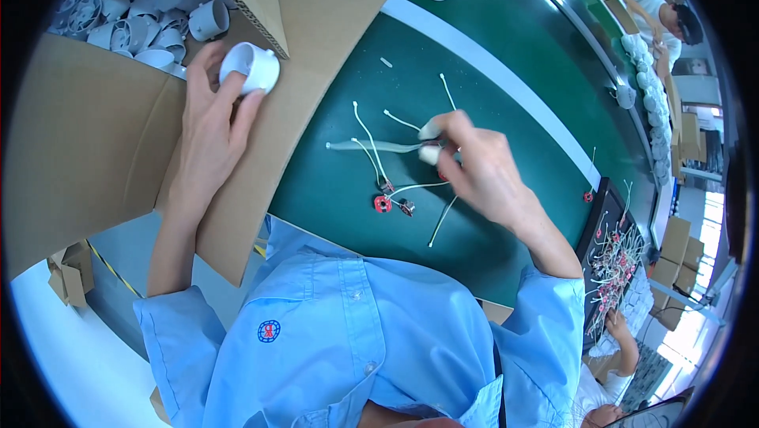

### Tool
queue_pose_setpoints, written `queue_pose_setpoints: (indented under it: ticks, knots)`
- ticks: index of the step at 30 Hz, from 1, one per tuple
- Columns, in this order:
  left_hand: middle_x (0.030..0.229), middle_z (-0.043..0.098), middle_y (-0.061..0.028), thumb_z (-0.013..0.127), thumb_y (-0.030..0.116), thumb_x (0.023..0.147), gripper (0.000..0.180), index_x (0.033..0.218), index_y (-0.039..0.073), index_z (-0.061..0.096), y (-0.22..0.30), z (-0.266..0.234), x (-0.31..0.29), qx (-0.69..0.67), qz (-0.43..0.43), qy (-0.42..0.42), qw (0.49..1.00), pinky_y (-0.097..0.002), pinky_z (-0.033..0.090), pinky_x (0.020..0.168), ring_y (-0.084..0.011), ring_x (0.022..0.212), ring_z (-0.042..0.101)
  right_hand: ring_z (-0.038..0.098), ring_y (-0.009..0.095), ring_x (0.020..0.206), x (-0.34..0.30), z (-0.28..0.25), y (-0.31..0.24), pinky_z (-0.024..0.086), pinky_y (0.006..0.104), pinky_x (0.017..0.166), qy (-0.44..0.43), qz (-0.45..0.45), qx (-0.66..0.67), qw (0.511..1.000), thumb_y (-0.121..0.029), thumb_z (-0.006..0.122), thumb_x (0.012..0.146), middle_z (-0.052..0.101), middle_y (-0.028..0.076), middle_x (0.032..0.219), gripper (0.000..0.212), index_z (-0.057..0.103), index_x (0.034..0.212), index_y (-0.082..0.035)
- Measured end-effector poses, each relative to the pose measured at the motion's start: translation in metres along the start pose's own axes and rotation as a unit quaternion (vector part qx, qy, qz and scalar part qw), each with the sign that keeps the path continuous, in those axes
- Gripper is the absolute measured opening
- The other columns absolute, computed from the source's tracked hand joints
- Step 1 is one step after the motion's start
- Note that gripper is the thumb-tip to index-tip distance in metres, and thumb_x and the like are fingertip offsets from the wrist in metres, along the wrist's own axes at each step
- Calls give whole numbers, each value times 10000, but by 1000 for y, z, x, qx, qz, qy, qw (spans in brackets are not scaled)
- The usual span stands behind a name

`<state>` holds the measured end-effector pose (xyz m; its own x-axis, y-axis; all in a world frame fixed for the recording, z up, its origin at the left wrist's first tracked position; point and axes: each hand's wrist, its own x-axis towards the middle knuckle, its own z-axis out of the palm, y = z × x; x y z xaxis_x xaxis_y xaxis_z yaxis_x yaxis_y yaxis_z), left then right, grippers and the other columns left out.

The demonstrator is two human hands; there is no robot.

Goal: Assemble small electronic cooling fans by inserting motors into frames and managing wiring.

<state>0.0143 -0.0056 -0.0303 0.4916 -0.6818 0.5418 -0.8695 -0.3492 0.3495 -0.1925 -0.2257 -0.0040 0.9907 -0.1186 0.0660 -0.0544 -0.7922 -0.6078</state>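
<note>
Left hand [207, 123] grips white socket [250, 68] over the cardboard flap [87, 135]; right hand [478, 163] pinches wired parts [429, 143], loose wired parts [393, 198] just left of it on counter [490, 17].

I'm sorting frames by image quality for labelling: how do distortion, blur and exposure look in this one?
Head view: strong fisheye, the white strip on the green table bows and the corners go black; the right hand and the wired parts near it look slightly motion-smeared; the left hand on the white cup is sharp; the lower right edge is overexposed.
</note>
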Motion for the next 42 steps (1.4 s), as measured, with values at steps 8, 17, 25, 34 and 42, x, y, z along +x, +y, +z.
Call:
queue_pose_setpoints:
  ticks: [8,17,25,34,42]
  knots:
    - [1145,504,-125,714,56,699,442,1094,52,516,17,-6,0,-329,-187,-68,923,-336,430,887,-285,1058,529,558,166,660,22,-32,-24,466,270,574,93,0,105,990,-11,573,816,573,97,870,241,545,1056,-6]
    - [1079,544,-84,715,12,672,544,1151,82,466,32,-8,-2,-369,-127,-122,913,-309,451,875,-206,1052,542,522,78,670,48,-24,-33,408,194,518,33,2,444,895,-141,551,879,550,56,870,291,520,1129,6]
    - [1086,536,-84,693,8,702,538,1176,84,451,21,-4,-1,-385,-127,-105,908,-296,461,858,-184,1038,559,510,66,662,62,-28,-37,396,181,541,27,35,406,913,-153,548,882,555,37,843,298,532,1132,7]
    - [1122,525,-89,717,31,689,569,1190,60,450,24,-4,-3,-390,-183,-80,899,-293,440,899,-179,1063,541,502,59,675,65,1,-31,414,195,591,96,-17,173,980,-110,593,849,582,16,805,272,587,1098,-3]
    - [1131,526,-90,738,55,677,593,1197,57,452,25,-6,-2,-382,-189,-89,900,-298,438,904,-180,1068,539,523,77,675,61,4,-36,430,218,597,95,-17,143,985,-87,611,825,592,29,786,264,596,1074,-1]
